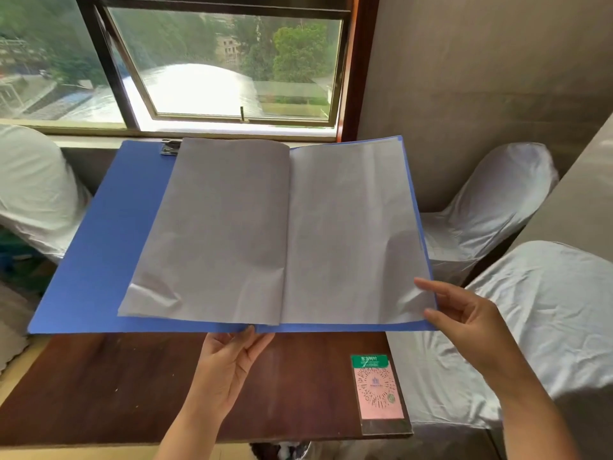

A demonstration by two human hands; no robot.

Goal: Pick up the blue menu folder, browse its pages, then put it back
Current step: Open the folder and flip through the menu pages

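Blue card spreads wide over the table (139, 386): the folder (99, 247) lies open, held up off the wood, its far edge toward the window (212, 61) and its near edge over the tabletop. Two grey pages face up, a left page (215, 234) and a right page (348, 234), both creased. A metal clip (170, 147) sits at the folder's far left corner.

The left hand (229, 363) grips the folder's near edge at the spine, fingers beneath, thumb on top. The right hand (464, 317) rests at the folder's near right corner with fingers loosely spread; whether they pinch a sheet or only touch it cannot be told.

Browsing looks to be under way. To turn well, the right fingertips should lift only the top sheet at that corner, separating it from the cover, then sweep it leftward in a slow arc over the spine. The left hand should keep the spine level so the pages do not slide. A QR card (378, 390) lies on the table near the folder's right corner, clear of the work.
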